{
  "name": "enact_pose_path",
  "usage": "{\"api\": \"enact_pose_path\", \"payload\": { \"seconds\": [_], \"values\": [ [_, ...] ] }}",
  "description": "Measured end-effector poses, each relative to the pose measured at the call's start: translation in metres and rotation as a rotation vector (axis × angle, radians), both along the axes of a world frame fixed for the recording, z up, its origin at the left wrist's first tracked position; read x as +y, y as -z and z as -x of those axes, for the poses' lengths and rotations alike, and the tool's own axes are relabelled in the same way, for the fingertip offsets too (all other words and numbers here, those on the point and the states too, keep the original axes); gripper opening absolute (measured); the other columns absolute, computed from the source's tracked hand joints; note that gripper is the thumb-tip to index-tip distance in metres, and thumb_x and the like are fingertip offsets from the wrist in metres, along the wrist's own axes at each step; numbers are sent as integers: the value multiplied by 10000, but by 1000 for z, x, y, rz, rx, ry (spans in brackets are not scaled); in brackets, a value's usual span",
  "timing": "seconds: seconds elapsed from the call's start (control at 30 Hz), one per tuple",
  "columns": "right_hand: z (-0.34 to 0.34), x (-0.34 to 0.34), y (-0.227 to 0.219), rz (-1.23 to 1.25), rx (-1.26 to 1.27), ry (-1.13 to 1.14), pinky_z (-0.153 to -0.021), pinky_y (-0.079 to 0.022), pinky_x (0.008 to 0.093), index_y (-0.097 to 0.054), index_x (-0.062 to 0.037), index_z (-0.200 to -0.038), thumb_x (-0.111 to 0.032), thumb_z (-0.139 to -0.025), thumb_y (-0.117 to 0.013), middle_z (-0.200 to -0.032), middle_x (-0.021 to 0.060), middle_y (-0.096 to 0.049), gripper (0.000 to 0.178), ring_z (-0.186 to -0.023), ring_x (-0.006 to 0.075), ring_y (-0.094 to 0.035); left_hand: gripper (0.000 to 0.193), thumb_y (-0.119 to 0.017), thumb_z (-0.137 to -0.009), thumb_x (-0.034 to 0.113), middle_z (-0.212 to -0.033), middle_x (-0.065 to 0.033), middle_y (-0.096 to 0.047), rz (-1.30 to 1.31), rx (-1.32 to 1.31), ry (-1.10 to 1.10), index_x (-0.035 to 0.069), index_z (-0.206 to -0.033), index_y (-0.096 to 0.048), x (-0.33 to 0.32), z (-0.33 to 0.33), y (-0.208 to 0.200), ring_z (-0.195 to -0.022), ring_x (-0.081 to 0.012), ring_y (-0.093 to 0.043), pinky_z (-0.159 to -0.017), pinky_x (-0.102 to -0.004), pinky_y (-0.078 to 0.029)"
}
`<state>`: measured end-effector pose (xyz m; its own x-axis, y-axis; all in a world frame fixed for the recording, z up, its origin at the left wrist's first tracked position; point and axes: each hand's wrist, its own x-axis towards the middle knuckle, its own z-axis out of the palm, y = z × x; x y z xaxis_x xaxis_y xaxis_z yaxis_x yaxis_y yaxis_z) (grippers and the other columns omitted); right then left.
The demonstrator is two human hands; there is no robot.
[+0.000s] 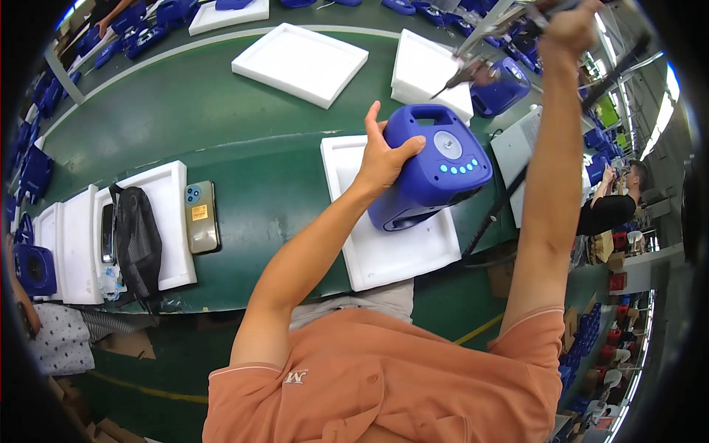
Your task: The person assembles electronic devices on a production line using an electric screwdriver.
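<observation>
Fingers of our left hand grip the left edge of the blue device, thumb laid over its face, seemingly to steady it. It rests on a white foam tray, which probably spares its casing from the green bench. Our right hand is raised near a blurred pointed tool; we cannot tell whether it grips anything. Well leftward, a phone lies flat, perhaps parked clear of our work.

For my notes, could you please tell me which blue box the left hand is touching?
The central blue box, over a white tray: the left hand is on it, while the rear box beside the stacked trays and the others are clear of that hand.
</observation>
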<state>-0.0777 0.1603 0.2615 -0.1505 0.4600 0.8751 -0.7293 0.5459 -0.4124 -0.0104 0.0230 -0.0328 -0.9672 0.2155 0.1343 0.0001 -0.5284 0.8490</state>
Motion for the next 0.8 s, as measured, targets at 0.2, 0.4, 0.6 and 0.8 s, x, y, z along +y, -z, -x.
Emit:
{"api": "enact_pose_path", "payload": {
  "seconds": [0.2, 0.4, 0.6, 0.8],
  "values": [
    [-5, 57, -34, -204, 50, 328, -902, -479, 412, -669, 47, -1070, -576, -1064, -462, -998, 131, -698, 657, -955, 292, -637, 946, -791, -837, 346, -1240, -197, -547, 125, -129, 46, -11, -1552, -285, 1, 35, -9, -1042, -244, -626, -884, -335, -541],
    [0, 93, -28, -119, -235, 323, -904, -466, 448, -652, 124, -1151, -524, -1057, -508, -1016, 260, -690, 670, -974, 335, -637, 657, -720, -911, 238, -1034, -100, -640, 94, -87, 64, -19, -1444, -436, 7, 33, -14, -887, -140, -630, -782, -284, -530],
    [17, 76, -1, -209, 30, 446, -949, -463, 449, -638, 138, -1148, -479, -1062, -518, -1060, 296, -686, 634, -1026, 365, -642, 631, -716, -924, 238, -1000, -84, -641, 85, -81, 79, -29, -1426, -441, 9, 33, -15, -880, -125, -620, -780, -263, -516],
    [13, 68, 20, -277, 23, 383, -966, -461, 443, -612, 137, -1179, -461, -1070, -517, -1077, 281, -683, 615, -1035, 359, -641, 634, -721, -925, 220, -980, -73, -634, 73, -104, 86, -26, -1431, -429, 8, 31, -17, -867, -116, -618, -769, -259, -517]
  ]
}}
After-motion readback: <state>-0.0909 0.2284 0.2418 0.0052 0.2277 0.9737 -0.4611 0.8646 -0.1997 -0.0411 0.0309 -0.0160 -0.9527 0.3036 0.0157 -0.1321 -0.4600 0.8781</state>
